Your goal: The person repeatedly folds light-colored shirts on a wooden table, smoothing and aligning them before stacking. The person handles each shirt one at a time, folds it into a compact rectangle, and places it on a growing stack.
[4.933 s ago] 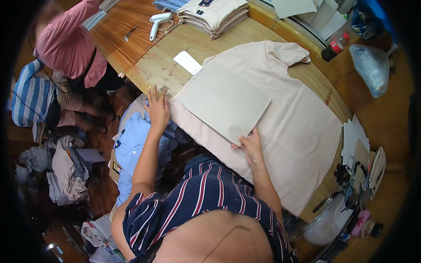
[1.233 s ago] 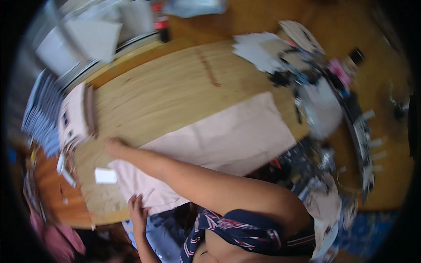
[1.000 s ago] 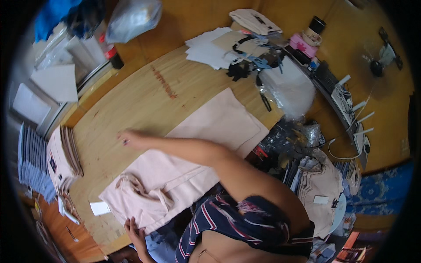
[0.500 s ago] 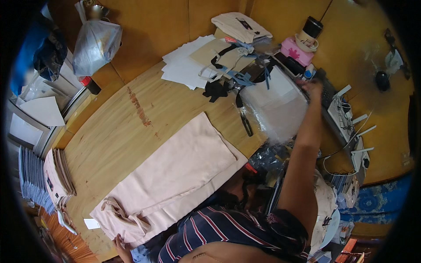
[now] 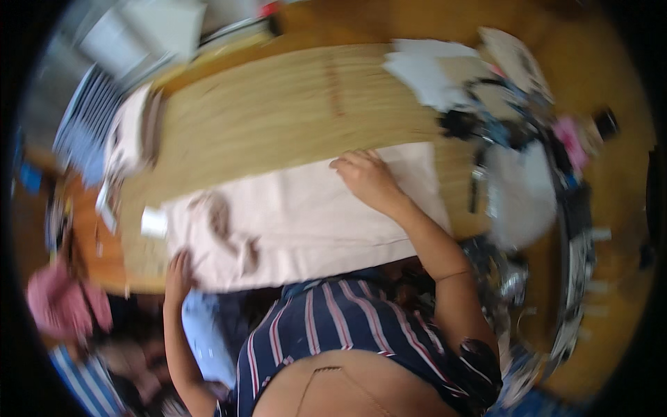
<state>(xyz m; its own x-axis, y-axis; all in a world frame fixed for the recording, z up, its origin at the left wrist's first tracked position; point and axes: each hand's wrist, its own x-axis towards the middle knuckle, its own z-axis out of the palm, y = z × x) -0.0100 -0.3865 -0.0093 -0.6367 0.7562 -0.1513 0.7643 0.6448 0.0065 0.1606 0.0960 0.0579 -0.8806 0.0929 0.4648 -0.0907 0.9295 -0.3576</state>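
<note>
A long folded pale pink garment (image 5: 299, 215) lies across the wooden table in front of me, with a bunched part (image 5: 212, 222) at its left end. My left hand (image 5: 178, 272) rests at the garment's near left corner, fingers stretched along the edge. Over the right half is my right hand (image 5: 368, 179), fingers pointing left near the far edge and nothing visible in them. Motion blurs both hands, so how firmly they press the cloth cannot be made out. A small white card (image 5: 153, 222) sits beside the garment's left end.
Folded pink clothes (image 5: 130, 132) and a grey-blue stack (image 5: 87, 115) stand at the left. Farther right are white papers (image 5: 424, 69), dark and blue straps, clear plastic packets (image 5: 517, 198), a pink box (image 5: 571, 142) and a router (image 5: 580, 292) with cables.
My right hand has come from the cluttered right side onto the pink garment. The left hand stays at the garment's near left corner. My view has turned, so the table appears straighter.
</note>
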